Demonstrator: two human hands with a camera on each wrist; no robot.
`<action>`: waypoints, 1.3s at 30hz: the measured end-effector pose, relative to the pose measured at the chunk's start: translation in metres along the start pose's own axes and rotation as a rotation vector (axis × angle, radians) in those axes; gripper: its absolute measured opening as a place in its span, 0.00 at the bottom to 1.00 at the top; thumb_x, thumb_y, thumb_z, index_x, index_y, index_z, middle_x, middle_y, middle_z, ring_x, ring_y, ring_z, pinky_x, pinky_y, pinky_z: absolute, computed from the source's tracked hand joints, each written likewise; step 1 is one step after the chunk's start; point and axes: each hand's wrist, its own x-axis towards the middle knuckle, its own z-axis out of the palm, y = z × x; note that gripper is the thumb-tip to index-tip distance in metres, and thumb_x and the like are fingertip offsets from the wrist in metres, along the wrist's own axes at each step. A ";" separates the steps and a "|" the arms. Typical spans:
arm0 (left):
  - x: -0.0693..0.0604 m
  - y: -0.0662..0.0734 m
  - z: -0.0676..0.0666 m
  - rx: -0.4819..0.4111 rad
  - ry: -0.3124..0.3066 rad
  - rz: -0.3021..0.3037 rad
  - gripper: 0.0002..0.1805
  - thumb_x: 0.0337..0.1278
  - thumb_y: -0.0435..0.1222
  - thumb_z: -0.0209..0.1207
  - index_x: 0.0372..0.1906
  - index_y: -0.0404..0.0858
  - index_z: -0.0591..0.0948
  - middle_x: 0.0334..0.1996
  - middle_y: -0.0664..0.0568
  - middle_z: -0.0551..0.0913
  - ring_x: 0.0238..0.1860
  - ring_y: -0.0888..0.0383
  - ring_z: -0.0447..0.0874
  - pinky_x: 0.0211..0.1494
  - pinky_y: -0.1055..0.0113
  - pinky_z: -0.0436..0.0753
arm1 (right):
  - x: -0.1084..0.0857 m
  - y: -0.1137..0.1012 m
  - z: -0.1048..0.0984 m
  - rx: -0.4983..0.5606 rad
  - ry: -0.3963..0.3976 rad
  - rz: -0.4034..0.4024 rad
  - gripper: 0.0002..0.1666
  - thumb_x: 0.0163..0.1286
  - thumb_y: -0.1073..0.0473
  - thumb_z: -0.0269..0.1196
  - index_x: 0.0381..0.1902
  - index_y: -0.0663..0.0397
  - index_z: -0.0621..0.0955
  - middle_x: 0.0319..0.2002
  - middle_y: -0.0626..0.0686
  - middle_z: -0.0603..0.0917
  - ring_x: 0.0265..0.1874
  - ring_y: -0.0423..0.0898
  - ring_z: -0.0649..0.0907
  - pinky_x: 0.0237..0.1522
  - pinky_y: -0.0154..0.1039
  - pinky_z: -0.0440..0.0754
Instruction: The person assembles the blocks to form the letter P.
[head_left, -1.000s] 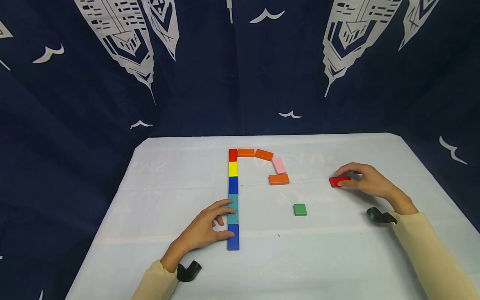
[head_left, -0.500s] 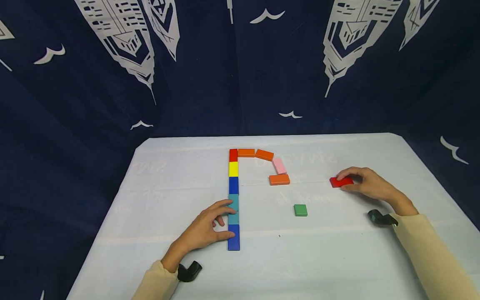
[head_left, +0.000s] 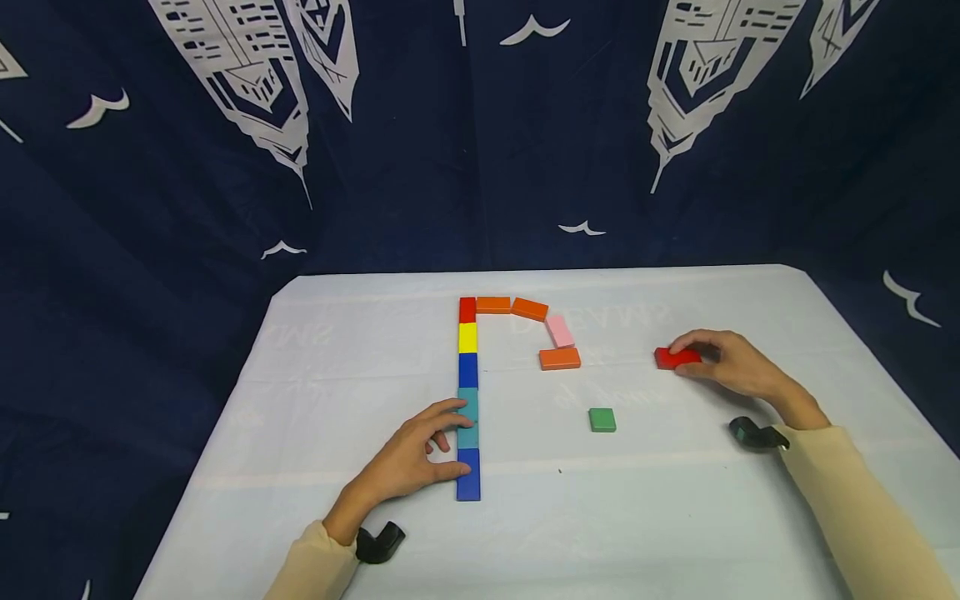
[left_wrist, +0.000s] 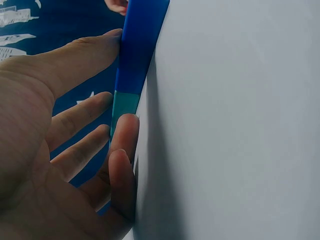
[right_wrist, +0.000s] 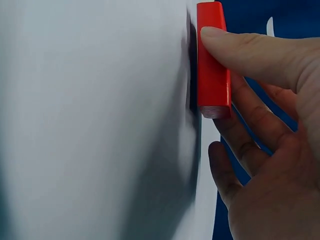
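My right hand (head_left: 731, 364) pinches a red block (head_left: 666, 358) between thumb and fingers at the right of the table. In the right wrist view a dark shadow lies beside the red block (right_wrist: 214, 75), which seems just off the surface. My left hand (head_left: 408, 454) lies against a straight column of blocks, its fingertips on the teal blocks (head_left: 468, 417) and its thumb on the lowest blue block (head_left: 469, 487). The left wrist view shows the thumb along the blue block (left_wrist: 140, 45), fingers loosely bent near the teal one (left_wrist: 126, 102).
Above the teal blocks, the column runs through a blue (head_left: 468, 371), a yellow (head_left: 467, 337) and a red block (head_left: 467, 310). Orange blocks (head_left: 493, 306) and a pink block (head_left: 559, 331) curve right from its top, with another orange block (head_left: 559, 359) below. A green block (head_left: 602, 420) lies alone.
My right hand shifts its fingers on the red block and carries it slightly left and away from me. The left hand and the laid blocks stay where they were.
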 end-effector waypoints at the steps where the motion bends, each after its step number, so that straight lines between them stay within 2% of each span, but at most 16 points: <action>1: 0.000 0.000 0.000 0.000 0.000 -0.001 0.28 0.52 0.42 0.74 0.59 0.43 0.81 0.73 0.49 0.68 0.37 0.63 0.77 0.41 0.69 0.76 | 0.001 -0.002 0.000 -0.001 0.003 -0.002 0.14 0.63 0.59 0.72 0.47 0.49 0.85 0.51 0.59 0.85 0.48 0.48 0.76 0.54 0.33 0.71; 5: 0.000 0.001 0.000 0.000 0.001 -0.003 0.28 0.53 0.43 0.73 0.59 0.43 0.81 0.73 0.49 0.68 0.37 0.63 0.77 0.41 0.69 0.76 | 0.006 -0.011 0.002 0.023 0.004 -0.016 0.14 0.63 0.61 0.72 0.47 0.52 0.84 0.52 0.61 0.84 0.51 0.55 0.78 0.58 0.51 0.74; 9: 0.000 0.000 0.000 0.002 0.002 -0.008 0.28 0.53 0.43 0.73 0.60 0.44 0.81 0.73 0.50 0.68 0.37 0.63 0.77 0.41 0.70 0.76 | 0.012 -0.020 0.004 0.056 -0.011 -0.024 0.15 0.62 0.63 0.72 0.47 0.53 0.84 0.52 0.62 0.84 0.52 0.59 0.78 0.60 0.63 0.72; 11: 0.000 0.000 0.001 0.006 0.003 -0.008 0.28 0.52 0.43 0.74 0.60 0.44 0.81 0.73 0.50 0.68 0.37 0.64 0.77 0.41 0.70 0.76 | 0.014 -0.024 0.005 0.059 -0.015 -0.034 0.15 0.62 0.62 0.72 0.47 0.52 0.84 0.52 0.61 0.84 0.52 0.57 0.79 0.61 0.61 0.72; 14: 0.000 -0.001 0.001 0.009 0.004 -0.008 0.28 0.52 0.43 0.74 0.60 0.45 0.81 0.73 0.50 0.68 0.37 0.64 0.77 0.41 0.70 0.76 | 0.019 -0.029 0.008 0.047 -0.011 -0.068 0.15 0.62 0.62 0.73 0.47 0.50 0.85 0.49 0.57 0.86 0.49 0.53 0.79 0.60 0.47 0.74; 17: -0.001 -0.001 0.001 0.010 0.001 -0.014 0.28 0.52 0.43 0.74 0.60 0.45 0.81 0.73 0.51 0.68 0.37 0.64 0.77 0.41 0.70 0.76 | 0.025 -0.035 0.012 0.032 0.004 -0.112 0.16 0.60 0.62 0.74 0.46 0.50 0.85 0.47 0.55 0.86 0.46 0.50 0.80 0.54 0.36 0.75; 19: 0.000 -0.001 0.001 0.006 0.000 -0.016 0.28 0.53 0.44 0.74 0.60 0.45 0.81 0.73 0.51 0.68 0.37 0.64 0.76 0.41 0.70 0.76 | 0.028 -0.041 0.015 0.036 0.006 -0.137 0.16 0.60 0.63 0.74 0.47 0.51 0.85 0.46 0.55 0.86 0.45 0.50 0.81 0.54 0.37 0.76; 23: 0.000 0.000 0.001 0.008 0.000 -0.013 0.28 0.53 0.44 0.73 0.60 0.45 0.81 0.73 0.51 0.68 0.37 0.63 0.76 0.41 0.70 0.76 | 0.035 -0.056 0.020 0.053 -0.004 -0.161 0.17 0.60 0.63 0.73 0.48 0.52 0.84 0.46 0.56 0.85 0.44 0.52 0.82 0.54 0.51 0.78; 26: 0.000 0.000 0.001 0.007 -0.001 -0.012 0.28 0.53 0.44 0.73 0.60 0.45 0.81 0.73 0.50 0.68 0.37 0.63 0.77 0.41 0.70 0.76 | 0.041 -0.067 0.023 0.067 -0.020 -0.172 0.17 0.61 0.63 0.73 0.48 0.53 0.83 0.47 0.56 0.85 0.45 0.54 0.81 0.54 0.55 0.78; 31: 0.000 0.000 0.001 0.003 -0.001 -0.008 0.28 0.53 0.44 0.73 0.60 0.44 0.81 0.73 0.49 0.68 0.37 0.63 0.77 0.41 0.70 0.76 | 0.050 -0.083 0.030 0.087 -0.046 -0.208 0.18 0.61 0.64 0.73 0.48 0.54 0.83 0.46 0.55 0.85 0.45 0.52 0.82 0.55 0.56 0.78; 39: -0.001 0.002 0.000 0.002 0.001 -0.003 0.28 0.53 0.43 0.73 0.60 0.43 0.81 0.73 0.49 0.68 0.37 0.63 0.77 0.41 0.70 0.76 | 0.060 -0.112 0.045 0.070 -0.044 -0.288 0.18 0.58 0.63 0.75 0.46 0.52 0.84 0.41 0.49 0.86 0.41 0.47 0.81 0.50 0.49 0.79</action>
